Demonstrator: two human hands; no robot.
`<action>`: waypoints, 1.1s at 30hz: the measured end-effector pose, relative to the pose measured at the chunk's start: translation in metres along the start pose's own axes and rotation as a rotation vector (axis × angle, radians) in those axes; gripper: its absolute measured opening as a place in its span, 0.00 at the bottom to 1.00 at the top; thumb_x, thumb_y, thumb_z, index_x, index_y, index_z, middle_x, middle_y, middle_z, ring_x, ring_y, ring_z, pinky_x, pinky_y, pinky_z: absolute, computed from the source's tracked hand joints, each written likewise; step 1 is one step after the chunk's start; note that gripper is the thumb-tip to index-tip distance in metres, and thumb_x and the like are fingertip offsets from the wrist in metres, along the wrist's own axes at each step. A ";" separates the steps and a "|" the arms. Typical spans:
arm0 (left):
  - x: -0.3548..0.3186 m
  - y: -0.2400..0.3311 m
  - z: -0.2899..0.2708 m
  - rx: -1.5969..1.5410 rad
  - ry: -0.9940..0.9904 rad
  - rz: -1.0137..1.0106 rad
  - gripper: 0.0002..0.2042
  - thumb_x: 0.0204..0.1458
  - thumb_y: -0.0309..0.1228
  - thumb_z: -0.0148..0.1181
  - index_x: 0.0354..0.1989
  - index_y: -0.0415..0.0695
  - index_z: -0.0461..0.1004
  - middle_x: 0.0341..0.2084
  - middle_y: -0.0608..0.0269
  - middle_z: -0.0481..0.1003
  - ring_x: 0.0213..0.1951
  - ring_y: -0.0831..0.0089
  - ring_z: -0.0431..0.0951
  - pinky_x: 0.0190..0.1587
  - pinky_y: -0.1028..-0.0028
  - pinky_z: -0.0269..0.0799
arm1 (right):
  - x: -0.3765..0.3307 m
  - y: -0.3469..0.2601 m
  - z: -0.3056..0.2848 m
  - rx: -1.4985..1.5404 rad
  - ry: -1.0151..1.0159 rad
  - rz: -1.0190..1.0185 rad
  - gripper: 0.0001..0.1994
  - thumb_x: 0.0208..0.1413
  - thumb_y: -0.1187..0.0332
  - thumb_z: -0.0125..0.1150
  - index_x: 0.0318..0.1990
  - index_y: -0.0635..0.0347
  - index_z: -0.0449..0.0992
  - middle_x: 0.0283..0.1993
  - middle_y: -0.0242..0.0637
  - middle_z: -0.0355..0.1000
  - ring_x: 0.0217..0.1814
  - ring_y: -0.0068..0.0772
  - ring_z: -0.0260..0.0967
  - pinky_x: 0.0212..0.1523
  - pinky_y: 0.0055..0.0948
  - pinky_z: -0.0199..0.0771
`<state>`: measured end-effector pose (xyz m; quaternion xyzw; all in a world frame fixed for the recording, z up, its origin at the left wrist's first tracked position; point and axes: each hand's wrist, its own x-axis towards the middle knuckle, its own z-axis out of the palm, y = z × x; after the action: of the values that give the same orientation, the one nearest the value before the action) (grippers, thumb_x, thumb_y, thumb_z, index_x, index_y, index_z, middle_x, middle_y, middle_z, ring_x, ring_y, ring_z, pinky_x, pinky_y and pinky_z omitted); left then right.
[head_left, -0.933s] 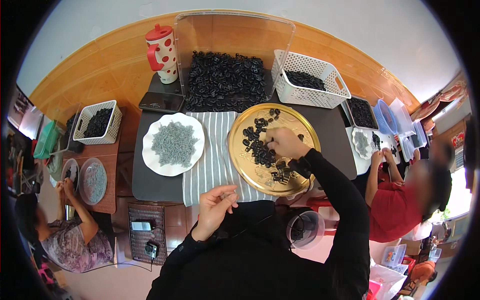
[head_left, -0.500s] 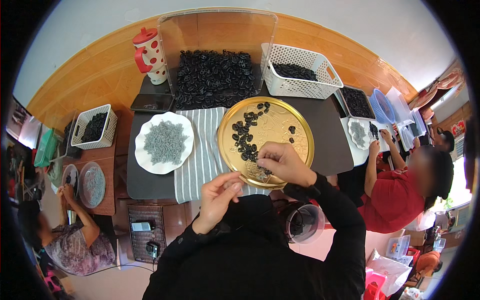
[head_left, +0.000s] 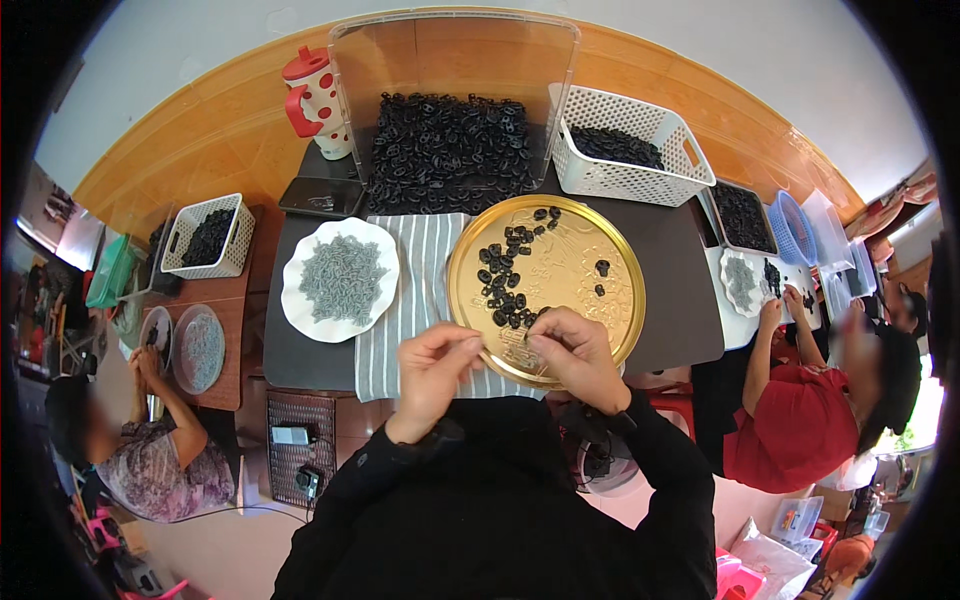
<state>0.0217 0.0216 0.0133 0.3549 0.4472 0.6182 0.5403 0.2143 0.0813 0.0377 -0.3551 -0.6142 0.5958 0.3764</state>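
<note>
My left hand is over the near left rim of the round gold tray, thumb and fingers pinched together. Whatever lies between its fingertips is too small to make out. Over the tray's near part, my right hand pinches a small black piece at its fingertips. Several small black oval pieces with holes form a curved band on the tray's left side. Two black pieces lie apart on its right. Left of the tray, a white wavy-edged plate holds a heap of small grey spiral-looking pieces.
A grey-striped cloth lies between plate and tray. Behind stand a clear bin of black pieces, a white perforated basket, a dotted tumbler and a phone. Co-workers sit at tables left and right.
My right hand has drawn back from the tray's surface, and its fingertips now show a small black piece. My left hand remains pinched near the rim. The whole view has shifted slightly.
</note>
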 end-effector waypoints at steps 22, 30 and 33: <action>0.018 -0.014 -0.036 0.112 0.001 -0.110 0.11 0.50 0.16 0.57 0.42 0.37 0.75 0.25 0.69 0.74 0.25 0.84 0.71 0.24 0.85 0.65 | 0.018 0.008 -0.009 -0.920 -0.221 -0.358 0.04 0.41 0.78 0.53 0.28 0.64 0.69 0.29 0.44 0.62 0.29 0.47 0.66 0.30 0.39 0.69; 0.020 -0.014 -0.039 0.052 -0.037 -0.133 0.10 0.50 0.17 0.58 0.42 0.37 0.76 0.27 0.69 0.73 0.24 0.84 0.72 0.23 0.85 0.66 | 0.022 0.016 0.008 -1.041 -0.302 -0.456 0.07 0.38 0.78 0.52 0.29 0.66 0.68 0.29 0.43 0.64 0.34 0.46 0.65 0.36 0.37 0.68; 0.020 -0.013 -0.040 0.045 -0.029 -0.150 0.10 0.50 0.17 0.58 0.42 0.37 0.76 0.27 0.69 0.73 0.24 0.84 0.72 0.23 0.85 0.65 | 0.021 0.020 0.010 -1.018 -0.272 -0.418 0.07 0.38 0.78 0.53 0.29 0.65 0.68 0.29 0.43 0.64 0.34 0.46 0.65 0.36 0.37 0.68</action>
<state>-0.0139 0.0351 -0.0133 0.3412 0.4785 0.5605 0.5835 0.1955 0.0963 0.0186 -0.2827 -0.9243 0.1777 0.1850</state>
